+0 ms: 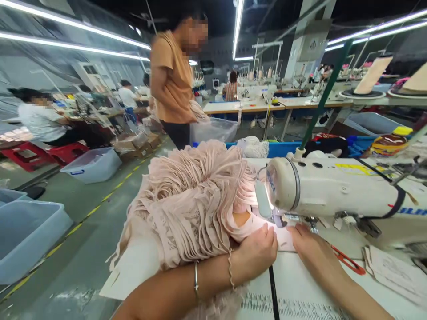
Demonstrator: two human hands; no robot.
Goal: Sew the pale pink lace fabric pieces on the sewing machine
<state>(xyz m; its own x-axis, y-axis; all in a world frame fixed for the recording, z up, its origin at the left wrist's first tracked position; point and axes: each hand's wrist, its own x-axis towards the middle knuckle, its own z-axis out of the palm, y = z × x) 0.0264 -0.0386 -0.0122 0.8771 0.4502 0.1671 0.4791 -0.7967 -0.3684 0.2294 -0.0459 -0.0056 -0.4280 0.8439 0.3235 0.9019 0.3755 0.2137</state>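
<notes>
Pale pink fabric (283, 240) lies under the needle area of a white sewing machine (320, 186). My left hand (258, 249), with a ring and bracelets at the wrist, pinches this fabric just left of the presser foot. On the other side, my right hand (305, 242) has its fingers closed on the fabric's right edge; the fingertips are partly hidden. A thick bundle of beige-pink lace garment pieces (187, 209) is heaped to the left of the machine, joined to or touching the fabric I hold. The machine's lamp lights the stitching spot.
Red-handled scissors (348, 260) and folded cloth pieces (393, 271) lie at the right. A ruler strip (300, 306) runs along the table's front. Thread cones (372, 75) stand behind. A person in an orange shirt (173, 80) stands across; plastic bins (30, 235) sit on the floor.
</notes>
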